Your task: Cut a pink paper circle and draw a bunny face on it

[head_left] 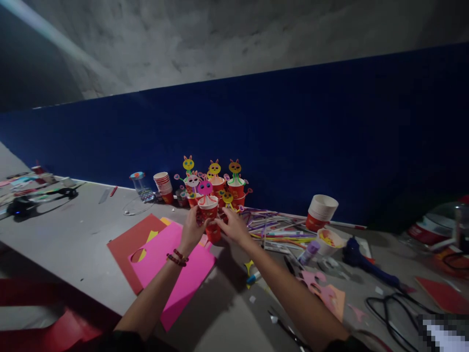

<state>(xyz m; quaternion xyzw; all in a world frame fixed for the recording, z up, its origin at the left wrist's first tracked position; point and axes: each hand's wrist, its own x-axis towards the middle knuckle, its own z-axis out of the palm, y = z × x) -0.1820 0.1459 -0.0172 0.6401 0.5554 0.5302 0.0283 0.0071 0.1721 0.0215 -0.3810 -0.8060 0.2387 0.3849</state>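
Your left hand (192, 229) and right hand (234, 226) press their grip on either side of a red paper cup (210, 212) with a white rim, held just in front of the far cluster of similar cups (236, 188). A pink paper rabbit face (204, 187) tops it. Smooth pink card (176, 266) lies on the grey worktop (73, 230) beneath; any print looks too dim to read.

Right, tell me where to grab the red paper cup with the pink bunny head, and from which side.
Grip the red paper cup by its side wall, below the rim, from the flanks. It stands upright and the pink bunny head sticks up from its mouth, so a grasp from above would likely crush that. The left hand and right hand flank it so.
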